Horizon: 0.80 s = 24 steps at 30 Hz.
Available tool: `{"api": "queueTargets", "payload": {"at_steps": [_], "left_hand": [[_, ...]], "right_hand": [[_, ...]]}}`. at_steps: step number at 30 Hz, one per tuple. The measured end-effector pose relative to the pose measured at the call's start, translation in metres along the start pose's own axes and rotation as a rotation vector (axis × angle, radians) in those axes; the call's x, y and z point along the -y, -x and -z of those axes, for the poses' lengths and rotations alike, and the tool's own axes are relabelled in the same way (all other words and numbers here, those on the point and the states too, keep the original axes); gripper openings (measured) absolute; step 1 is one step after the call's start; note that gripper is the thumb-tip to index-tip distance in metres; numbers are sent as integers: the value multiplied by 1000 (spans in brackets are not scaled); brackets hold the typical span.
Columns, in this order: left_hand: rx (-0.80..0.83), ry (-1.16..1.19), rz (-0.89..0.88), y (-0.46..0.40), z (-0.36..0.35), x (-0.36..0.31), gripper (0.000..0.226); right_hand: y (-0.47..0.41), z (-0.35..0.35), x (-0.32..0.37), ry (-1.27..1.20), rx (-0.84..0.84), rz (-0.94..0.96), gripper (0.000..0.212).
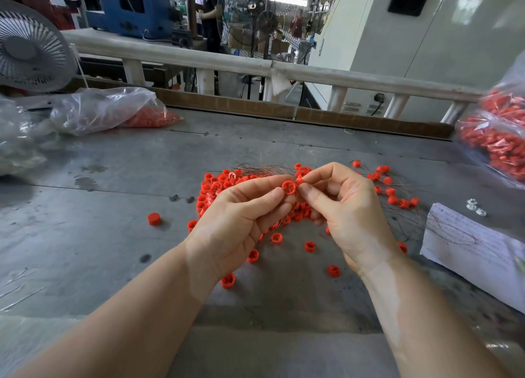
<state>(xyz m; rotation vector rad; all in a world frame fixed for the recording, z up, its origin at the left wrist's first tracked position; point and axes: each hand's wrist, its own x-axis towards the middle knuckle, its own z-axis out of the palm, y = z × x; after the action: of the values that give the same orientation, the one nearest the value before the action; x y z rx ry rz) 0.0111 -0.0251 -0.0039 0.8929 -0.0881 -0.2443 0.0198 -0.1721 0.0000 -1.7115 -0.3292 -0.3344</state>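
Observation:
My left hand (241,221) pinches a small red plastic cap (288,187) between thumb and fingers, open side toward me. My right hand (343,207) pinches a smaller red piece (300,180) right beside that cap, touching it. A bundle of thin copper-coloured wires (261,169) fans out to the left behind both hands. Under and around the hands lies a pile of several red caps (211,188) on the grey metal table (99,207). Which hand holds the wires I cannot tell.
A single red cap (154,218) lies apart at the left. Clear bags of red parts sit at back left (113,110) and far right (494,139). A white paper (468,244) and three white nuts (475,207) lie at the right. A fan (28,48) stands back left.

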Motion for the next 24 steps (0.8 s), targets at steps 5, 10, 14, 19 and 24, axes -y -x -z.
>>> {"api": "queueTargets", "payload": {"at_steps": [5,10,14,19,24], "left_hand": [[1,-6,-11,0,1,0,16],[13,21,-2,-1,0,1,19],[31,49,22,-1,0,0,22],[36,33,6,0,1,0,23],[46,15,-8,0,1,1,20]], "right_hand": [[0,0,1,10,-2,-7,25],[1,0,2,17,0,-17,23],[1,0,2,13,1,-27,24],[1,0,2,8,3,-36,25],[1,0,3,13,10,-41,23]]}}
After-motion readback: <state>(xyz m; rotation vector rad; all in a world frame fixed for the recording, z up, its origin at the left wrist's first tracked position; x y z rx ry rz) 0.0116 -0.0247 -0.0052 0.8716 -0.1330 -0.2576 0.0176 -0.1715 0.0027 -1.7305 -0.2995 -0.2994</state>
